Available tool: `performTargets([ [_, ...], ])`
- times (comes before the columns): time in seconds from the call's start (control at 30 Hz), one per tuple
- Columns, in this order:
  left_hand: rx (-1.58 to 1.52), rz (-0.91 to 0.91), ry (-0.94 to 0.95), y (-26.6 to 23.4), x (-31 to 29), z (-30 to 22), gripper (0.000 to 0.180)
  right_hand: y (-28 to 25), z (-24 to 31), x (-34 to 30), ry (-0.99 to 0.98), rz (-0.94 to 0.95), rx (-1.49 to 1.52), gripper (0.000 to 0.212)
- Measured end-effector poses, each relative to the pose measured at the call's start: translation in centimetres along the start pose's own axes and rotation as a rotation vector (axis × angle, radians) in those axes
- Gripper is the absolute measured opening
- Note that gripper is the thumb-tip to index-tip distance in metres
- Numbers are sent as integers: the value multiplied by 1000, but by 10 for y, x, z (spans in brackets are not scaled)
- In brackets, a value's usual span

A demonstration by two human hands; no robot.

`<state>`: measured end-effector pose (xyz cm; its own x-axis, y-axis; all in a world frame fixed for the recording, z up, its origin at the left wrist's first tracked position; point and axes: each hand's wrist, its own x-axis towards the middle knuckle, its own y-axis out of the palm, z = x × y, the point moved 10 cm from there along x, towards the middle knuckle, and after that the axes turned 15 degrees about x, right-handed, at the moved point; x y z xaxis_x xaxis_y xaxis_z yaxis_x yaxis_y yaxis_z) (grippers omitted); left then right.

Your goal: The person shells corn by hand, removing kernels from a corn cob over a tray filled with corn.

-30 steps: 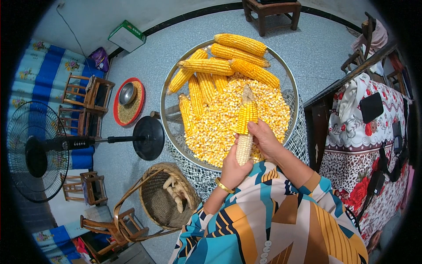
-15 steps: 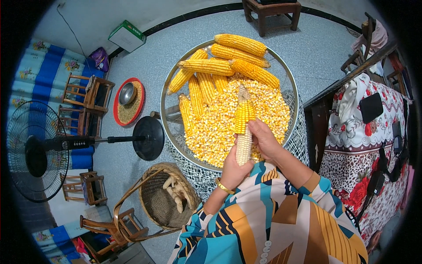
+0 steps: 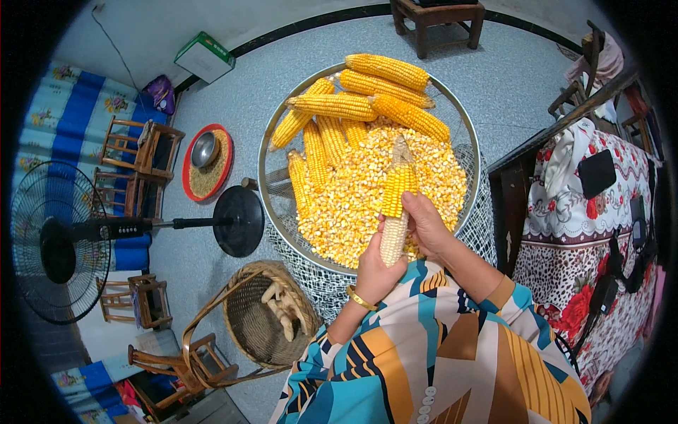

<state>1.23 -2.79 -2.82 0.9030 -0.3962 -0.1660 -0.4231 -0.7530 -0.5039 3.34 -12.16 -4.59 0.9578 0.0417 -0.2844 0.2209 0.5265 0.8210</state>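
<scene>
While the near rim of the round tray (image 3: 260, 169) curves beneath the hands, leaving little room toward the patterned shirt (image 3: 462, 339), the left hand (image 3: 377, 270), a bangle (image 3: 360, 299) at its wrist, wraps snugly round the pale, stripped lower end of a corn ear (image 3: 394, 201). Angled in from the right, the right hand (image 3: 428, 225) holds the same ear, thumb against its side where yellow kernels begin, other fingers mostly hidden. The ear points away, its tip above loose kernels (image 3: 353, 219), inside the rim and apart from the whole ears (image 3: 332, 106) crowding the far edge. Past that edge, speckled floor (image 3: 325, 42) runs to a wooden stool (image 3: 438, 13).
</scene>
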Motion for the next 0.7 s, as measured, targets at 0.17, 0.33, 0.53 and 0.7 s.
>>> performTargets([
  [0.17,-387,260,-335,21,-11,15,41,-1,1,-1,-48,24,-80,39],
  [0.33,-167,30,-103,1,-1,14,38,0,0,-1,-42,39,43,41],
  [0.53,212,-170,108,-20,0,-11,34,8,4,-1,7,32,3,45],
  [0.7,-646,219,-317,20,-9,8,28,10,3,-2,-8,117,-134,45],
])
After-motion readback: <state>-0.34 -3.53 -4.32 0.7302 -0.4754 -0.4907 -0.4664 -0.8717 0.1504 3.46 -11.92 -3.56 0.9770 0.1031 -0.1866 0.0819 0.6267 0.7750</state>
